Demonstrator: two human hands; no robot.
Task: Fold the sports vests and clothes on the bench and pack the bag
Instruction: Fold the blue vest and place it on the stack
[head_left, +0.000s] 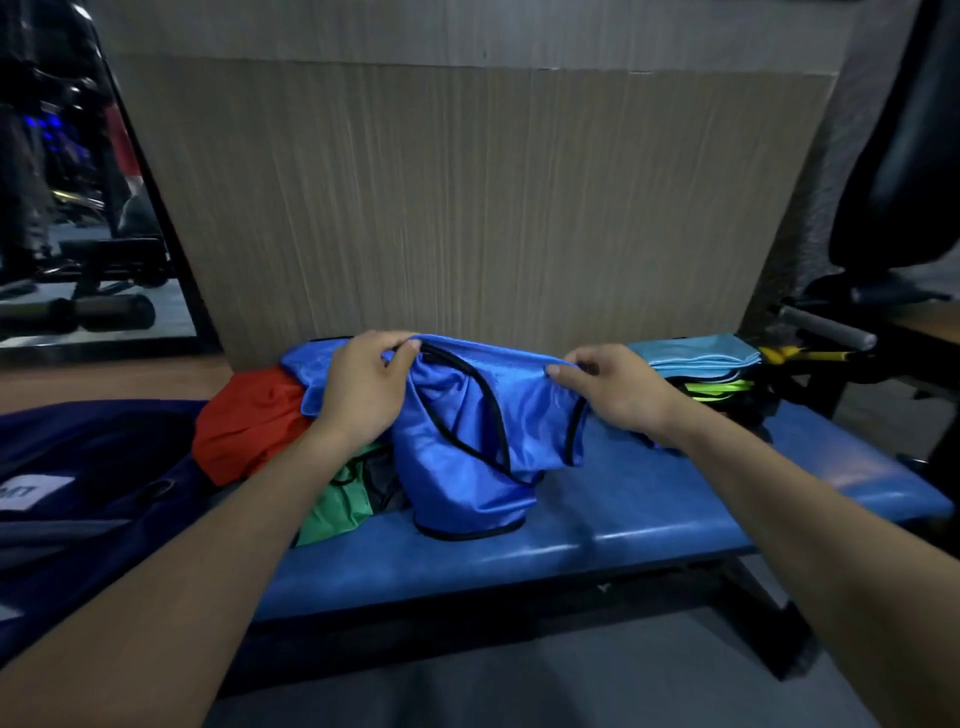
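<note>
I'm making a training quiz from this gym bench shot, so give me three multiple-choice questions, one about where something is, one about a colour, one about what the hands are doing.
1. Where is the folded stack?
A. On the bench's right end
B. On the floor
C. Inside the bag

2. What colour is the vest being held?
A. Yellow
B. Blue with black trim
C. White

3. How are the hands?
A. Both idle
B. One holds the bag
C. Both pinch the vest's top edge

Answers: 1 A, it lies on the bench beyond the right hand. 2 B, shiny blue, black edging. 3 C, left hand and right hand each grip the fabric.
</note>
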